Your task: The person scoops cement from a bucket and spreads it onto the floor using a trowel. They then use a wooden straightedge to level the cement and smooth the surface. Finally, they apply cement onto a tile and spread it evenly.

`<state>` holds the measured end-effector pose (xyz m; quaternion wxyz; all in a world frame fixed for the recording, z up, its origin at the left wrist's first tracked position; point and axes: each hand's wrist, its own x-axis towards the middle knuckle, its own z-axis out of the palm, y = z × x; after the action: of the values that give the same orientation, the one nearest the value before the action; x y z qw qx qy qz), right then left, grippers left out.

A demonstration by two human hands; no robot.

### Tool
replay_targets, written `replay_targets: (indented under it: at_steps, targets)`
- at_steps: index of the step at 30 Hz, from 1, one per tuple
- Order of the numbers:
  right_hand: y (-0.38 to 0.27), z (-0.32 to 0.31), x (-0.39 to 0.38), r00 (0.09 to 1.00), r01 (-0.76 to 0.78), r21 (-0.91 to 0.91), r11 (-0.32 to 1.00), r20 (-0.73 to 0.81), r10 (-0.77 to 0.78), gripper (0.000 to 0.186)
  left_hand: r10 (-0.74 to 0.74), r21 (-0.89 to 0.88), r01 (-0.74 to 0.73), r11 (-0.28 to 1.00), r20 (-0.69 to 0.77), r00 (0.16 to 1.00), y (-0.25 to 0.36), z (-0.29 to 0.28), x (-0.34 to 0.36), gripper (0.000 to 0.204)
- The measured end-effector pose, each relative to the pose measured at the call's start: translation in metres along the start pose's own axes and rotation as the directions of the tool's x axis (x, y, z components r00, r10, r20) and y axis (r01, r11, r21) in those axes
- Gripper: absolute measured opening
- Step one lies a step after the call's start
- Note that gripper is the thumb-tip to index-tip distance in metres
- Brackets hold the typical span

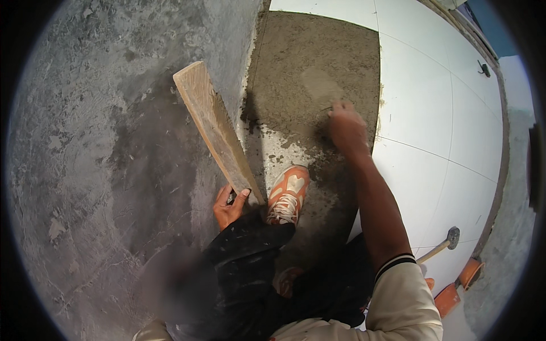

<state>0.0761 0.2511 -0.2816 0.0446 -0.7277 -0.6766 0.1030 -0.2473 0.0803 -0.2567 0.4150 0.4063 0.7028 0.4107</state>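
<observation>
A long wooden board (207, 128), its right edge caked with cement, stands tilted in my left hand (230, 207), thumb and fingers closed on its lower end beside my orange-and-cream shoe (289, 190). My right hand (346, 128) is over a bed of grey wet mortar (284, 57), fingers curled around what looks like a trowel (321, 85), its pale blade smeared by motion. Loose mortar crumbs lie on the rougher floor between the shoe and the bed.
A rough grey wall (114, 96) fills the left. White tiles (421, 102) run along the right, with a rubber mallet (452, 237) and orange containers (446, 298) at the lower right. A small dark object (483, 69) lies at the tiles' upper right edge.
</observation>
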Motion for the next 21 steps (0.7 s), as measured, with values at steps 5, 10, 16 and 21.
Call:
replay_targets:
  at_steps: [5,10,16,21]
  targets:
    - [0.035,-0.002,-0.039,0.969,-0.241,0.169,0.956,-0.020,0.248,0.036,0.020,0.027,-0.020,0.999,-0.001,1.000,0.000,0.003,0.004,0.034]
    - [-0.022,0.011,-0.096,0.994,-0.069,0.224,0.972,0.103,0.047,0.044,0.007,0.036,-0.007,0.999,0.024,1.000,-0.002,0.004,0.005,0.033]
    - [-0.007,-0.006,-0.108,0.932,-0.345,0.134,0.929,0.167,0.322,0.044,-0.020,-0.046,0.020,0.999,-0.012,1.000,0.016,0.014,0.005,0.033]
    - [0.021,0.009,-0.136,0.896,-0.442,0.282,0.851,0.104,0.431,0.039,-0.001,-0.017,0.001,1.000,-0.006,1.000,-0.001,0.010,0.014,0.035]
